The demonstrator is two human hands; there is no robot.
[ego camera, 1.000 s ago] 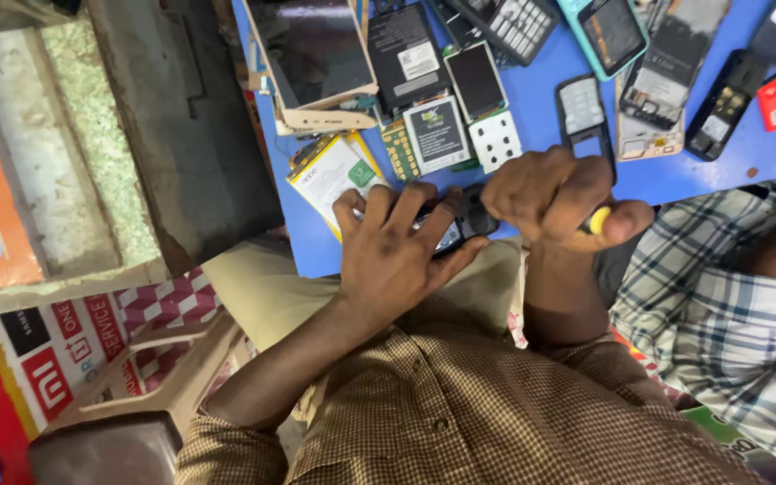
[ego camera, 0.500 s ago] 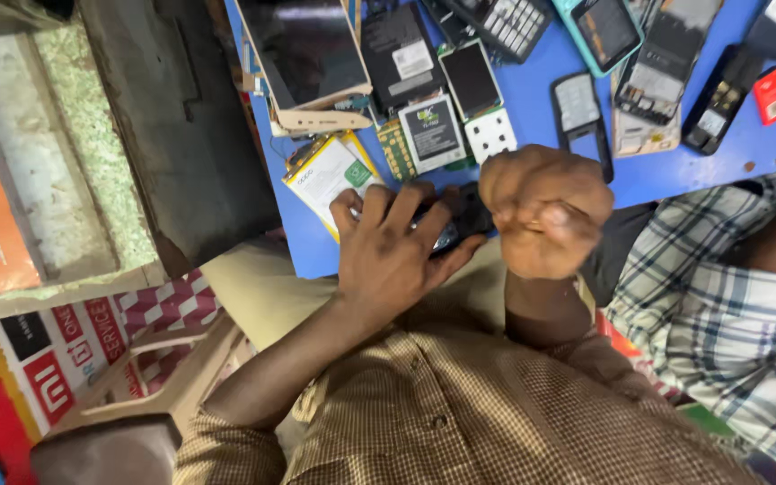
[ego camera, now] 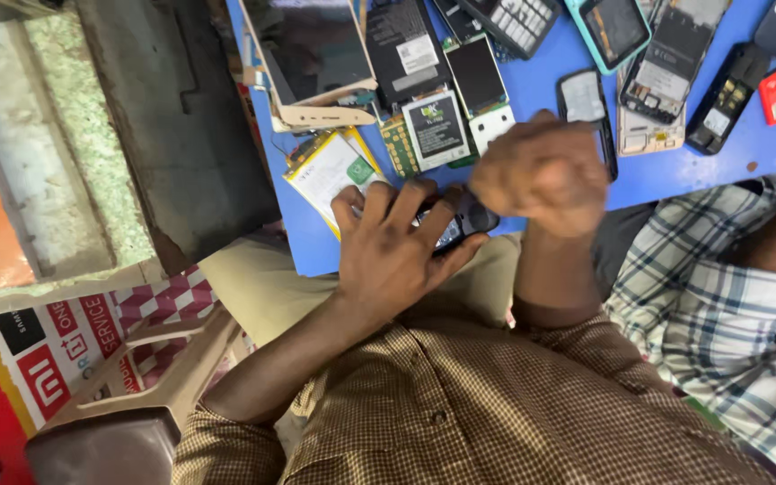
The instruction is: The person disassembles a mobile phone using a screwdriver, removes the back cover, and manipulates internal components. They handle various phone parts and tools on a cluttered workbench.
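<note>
My left hand [ego camera: 388, 247] lies spread over a small black phone [ego camera: 462, 223] and presses it against the near edge of the blue table [ego camera: 532, 99]. Just right of it and slightly above the phone, my right hand [ego camera: 541, 171] is balled into a blurred fist. The yellow-handled tool it gripped a second ago is now hidden inside the fist. A flat white-and-yellow battery [ego camera: 330, 171] lies by my left fingertips. My brown checked shirt fills the bottom of the view.
Several opened phones, screens and batteries cover the far side of the table, with a beige-framed tablet [ego camera: 307, 54] at the left. Another person in a plaid shirt [ego camera: 711, 305] sits close on my right. A grey slab [ego camera: 163, 117] and a plastic chair [ego camera: 136, 404] are to the left.
My right fist has lifted from beside the phone and moved up over the table edge. The yellow handle is no longer visible. My left hand stays on the phone.
</note>
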